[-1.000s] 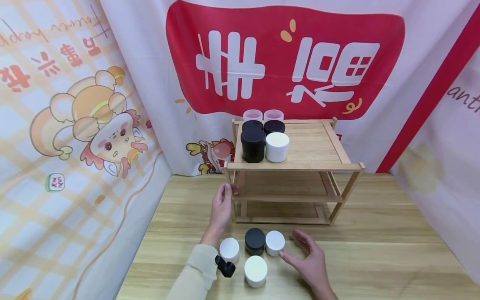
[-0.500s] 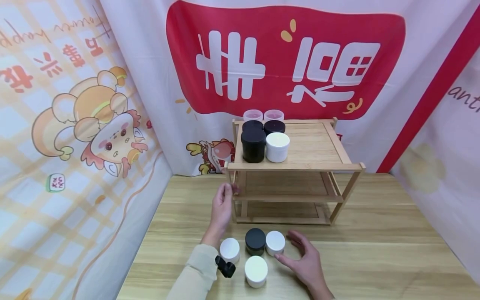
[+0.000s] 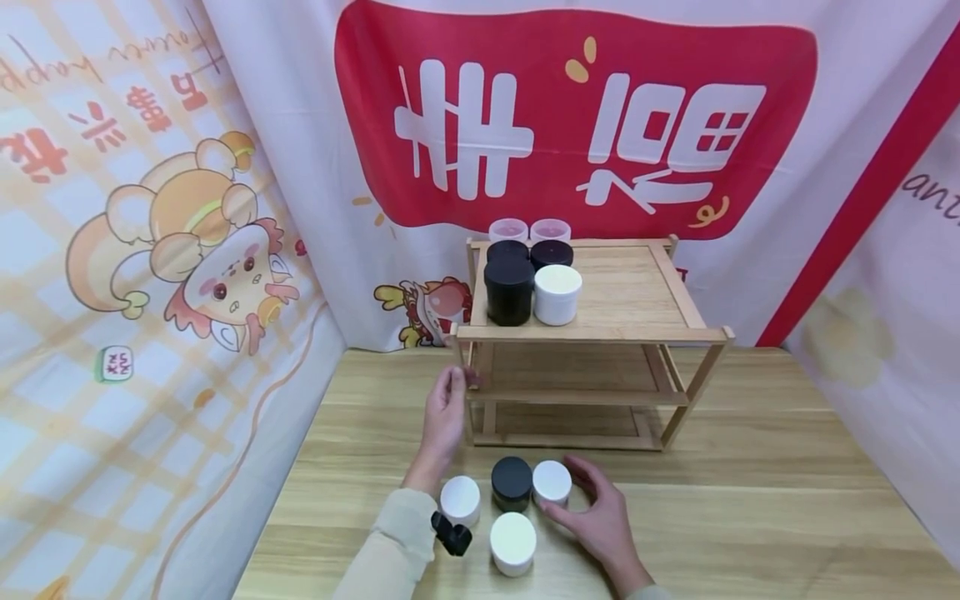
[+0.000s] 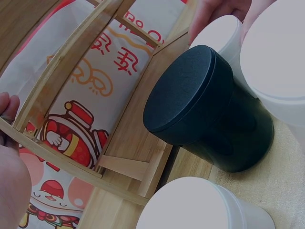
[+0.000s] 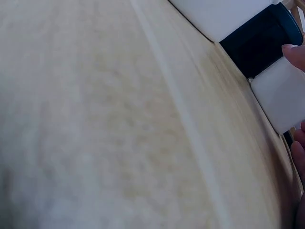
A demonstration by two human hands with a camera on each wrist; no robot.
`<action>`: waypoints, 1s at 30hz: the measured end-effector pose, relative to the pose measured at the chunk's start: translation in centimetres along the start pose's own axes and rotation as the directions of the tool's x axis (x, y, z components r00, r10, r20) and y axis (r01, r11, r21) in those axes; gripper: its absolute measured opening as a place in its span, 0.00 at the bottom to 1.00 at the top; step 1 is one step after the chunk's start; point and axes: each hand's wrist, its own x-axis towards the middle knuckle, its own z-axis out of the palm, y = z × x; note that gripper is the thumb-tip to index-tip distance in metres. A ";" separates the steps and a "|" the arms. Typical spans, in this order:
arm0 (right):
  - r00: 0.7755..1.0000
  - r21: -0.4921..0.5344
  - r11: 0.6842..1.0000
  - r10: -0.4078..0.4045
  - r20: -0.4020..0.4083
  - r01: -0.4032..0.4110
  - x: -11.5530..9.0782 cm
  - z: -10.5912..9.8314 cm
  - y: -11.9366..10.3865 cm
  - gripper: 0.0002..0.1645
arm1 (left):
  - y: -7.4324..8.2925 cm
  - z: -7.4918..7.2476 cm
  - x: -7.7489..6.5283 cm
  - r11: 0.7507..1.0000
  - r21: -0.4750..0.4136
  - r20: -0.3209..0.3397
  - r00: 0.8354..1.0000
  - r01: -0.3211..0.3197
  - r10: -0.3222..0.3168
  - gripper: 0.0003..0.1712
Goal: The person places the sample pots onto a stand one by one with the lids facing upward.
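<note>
Overhead, I see the right hand [image 3: 603,521] gripping a squat white jar [image 3: 552,481] on the table [image 3: 765,517], beside a black jar [image 3: 512,481]; the left hand [image 3: 444,417] grips the wooden rack [image 3: 630,283]. Left wrist: the black jar's lid [image 4: 178,88] is matte, round-edged. Right wrist: thumb [image 5: 296,56] on smooth jar wall; wood-grained table spreads broadly alongside.

left sleeve [image 3: 388,537]: cream, gathered | black angular wrist device [image 3: 453,537] | right sleeve [image 3: 649,593]: greyish
</note>
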 end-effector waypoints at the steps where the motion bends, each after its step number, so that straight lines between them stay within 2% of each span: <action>1: 1.000 -0.003 1.000 -0.003 0.000 0.003 0.0 0.1 0.0 0.52 | 0.0 0.0 0.0 1.000 0.001 -0.001 1.000 0.000 0.000 0.30; 11: 1.000 -0.014 1.000 -0.015 -0.016 0.014 0.0 0.3 0.4 0.44 | -0.1 0.1 0.0 1.000 -0.005 0.005 1.000 0.000 0.000 0.30; 30: 0.999 -0.033 0.999 0.029 -0.026 -0.030 -0.2 0.1 -0.1 0.43 | 0.0 0.0 -0.2 1.000 0.005 -0.003 1.000 -0.002 0.002 0.32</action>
